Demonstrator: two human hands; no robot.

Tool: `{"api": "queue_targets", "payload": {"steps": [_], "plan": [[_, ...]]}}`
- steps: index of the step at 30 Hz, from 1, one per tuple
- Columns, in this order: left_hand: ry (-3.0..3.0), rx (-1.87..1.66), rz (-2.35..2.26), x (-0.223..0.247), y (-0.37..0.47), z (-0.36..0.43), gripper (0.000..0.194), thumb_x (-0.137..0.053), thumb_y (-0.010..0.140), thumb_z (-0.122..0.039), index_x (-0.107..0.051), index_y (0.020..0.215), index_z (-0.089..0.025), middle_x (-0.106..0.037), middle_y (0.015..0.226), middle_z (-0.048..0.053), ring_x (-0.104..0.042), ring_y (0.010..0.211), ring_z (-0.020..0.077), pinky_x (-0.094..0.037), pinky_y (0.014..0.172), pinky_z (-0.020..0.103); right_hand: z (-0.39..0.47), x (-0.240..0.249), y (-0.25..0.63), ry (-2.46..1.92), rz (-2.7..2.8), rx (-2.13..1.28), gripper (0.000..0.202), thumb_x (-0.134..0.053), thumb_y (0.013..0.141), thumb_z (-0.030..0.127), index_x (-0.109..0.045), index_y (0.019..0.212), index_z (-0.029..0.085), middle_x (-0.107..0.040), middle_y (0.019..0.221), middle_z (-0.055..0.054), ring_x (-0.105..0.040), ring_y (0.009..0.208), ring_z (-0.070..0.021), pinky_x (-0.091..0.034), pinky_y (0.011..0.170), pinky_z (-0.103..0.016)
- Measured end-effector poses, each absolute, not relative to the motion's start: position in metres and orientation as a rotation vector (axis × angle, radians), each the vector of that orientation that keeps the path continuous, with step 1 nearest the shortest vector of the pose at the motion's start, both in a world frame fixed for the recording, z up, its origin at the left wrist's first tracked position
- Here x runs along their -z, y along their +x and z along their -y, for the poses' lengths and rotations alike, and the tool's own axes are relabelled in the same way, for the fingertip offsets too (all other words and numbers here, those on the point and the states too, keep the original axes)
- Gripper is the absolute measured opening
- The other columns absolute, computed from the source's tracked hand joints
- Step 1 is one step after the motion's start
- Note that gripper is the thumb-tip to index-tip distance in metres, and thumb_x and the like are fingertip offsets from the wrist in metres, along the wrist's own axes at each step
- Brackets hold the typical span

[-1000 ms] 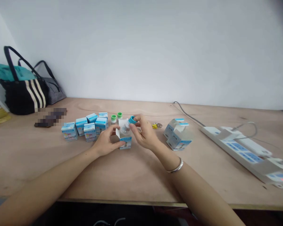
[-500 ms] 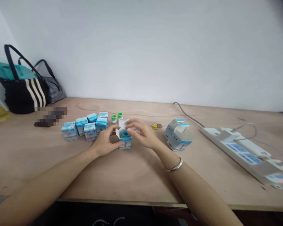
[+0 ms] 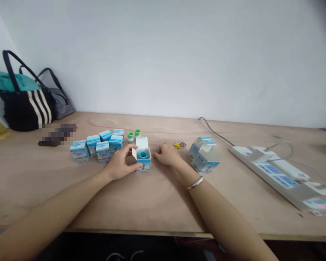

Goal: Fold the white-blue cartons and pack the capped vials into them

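My left hand grips the left side of a small blue and white carton, its thumb on the front. The carton stands upright with its flaps open. Inside it shows the blue ring-shaped top of a bottle. My right hand rests on the table just right of the carton, fingers curled down and pressed together; whatever they hold, if anything, is hidden. Behind the carton stand two white bottles with green caps. Several closed cartons of the same kind are grouped left of my left hand.
To the right lie two opened cartons and a yellow item with a metal ring. A power strip with plugs and cables runs along the right. Bags and a blurred dark object are on the left.
My right hand has left the carton's flaps and moved down to the table on the carton's right, its fingers now curled. My left hand stays on the carton.
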State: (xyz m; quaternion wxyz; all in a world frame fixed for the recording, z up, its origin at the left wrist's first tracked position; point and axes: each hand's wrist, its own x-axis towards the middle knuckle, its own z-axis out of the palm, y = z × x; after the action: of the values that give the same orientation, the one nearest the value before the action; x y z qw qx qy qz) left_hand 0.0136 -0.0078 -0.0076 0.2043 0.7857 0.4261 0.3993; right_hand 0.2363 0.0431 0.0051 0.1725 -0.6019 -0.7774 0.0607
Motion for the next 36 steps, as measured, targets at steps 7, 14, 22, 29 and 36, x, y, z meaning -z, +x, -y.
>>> {"api": "queue_targets", "payload": {"steps": [7,14,22,29,36], "plan": [[2.203,-1.111,-1.188,0.006,0.014,0.007,0.053,-0.069,0.068,-0.041,-0.048,0.113,-0.021,-0.059,0.083,-0.001,-0.057,0.077,0.0154,-0.047,0.072,0.028,-0.032,-0.028,0.232,-1.097,1.835,-0.545,0.025,-0.045,0.088,0.039,-0.052,0.076,0.018,-0.062,0.068,-0.003,-0.06,0.067,-0.0137,-0.048,0.064,-0.026],[2.269,-1.173,-0.995,0.007,0.015,0.006,0.054,-0.066,0.072,-0.03,-0.043,0.12,-0.024,-0.058,0.108,0.004,-0.058,0.092,0.0179,-0.048,0.084,0.033,-0.001,-0.039,0.204,-0.574,1.95,-0.325,0.011,-0.059,0.082,0.028,-0.055,0.078,0.018,-0.061,0.08,-0.004,-0.059,0.078,-0.0144,-0.048,0.073,-0.03],[2.456,-1.088,-0.925,-0.001,0.012,0.005,0.023,-0.062,0.076,-0.027,-0.052,0.096,-0.021,-0.055,0.096,0.003,-0.055,0.087,0.0164,-0.048,0.082,0.031,-0.012,-0.029,0.216,-0.602,2.007,-0.377,0.014,-0.063,0.079,0.028,-0.057,0.073,0.018,-0.064,0.081,-0.005,-0.061,0.079,-0.0155,-0.049,0.074,-0.031],[2.549,-1.113,-1.016,-0.001,0.013,0.006,0.032,-0.063,0.076,-0.028,-0.053,0.106,-0.022,-0.045,0.114,0.008,-0.054,0.101,0.0205,-0.046,0.09,0.036,-0.019,-0.02,0.227,-0.658,2.055,-0.493,0.013,-0.066,0.077,0.03,-0.063,0.074,0.017,-0.069,0.088,-0.007,-0.065,0.084,-0.0179,-0.05,0.076,-0.03],[2.587,-1.14,-0.994,-0.001,0.01,0.002,0.032,-0.066,0.074,-0.034,-0.052,0.1,-0.021,-0.035,0.124,0.01,-0.055,0.1,0.0213,-0.044,0.094,0.042,-0.017,-0.025,0.231,-0.593,2.101,-0.598,0.015,-0.062,0.08,0.025,-0.066,0.068,0.018,-0.071,0.085,-0.006,-0.065,0.094,-0.0197,-0.048,0.089,-0.034]]}}
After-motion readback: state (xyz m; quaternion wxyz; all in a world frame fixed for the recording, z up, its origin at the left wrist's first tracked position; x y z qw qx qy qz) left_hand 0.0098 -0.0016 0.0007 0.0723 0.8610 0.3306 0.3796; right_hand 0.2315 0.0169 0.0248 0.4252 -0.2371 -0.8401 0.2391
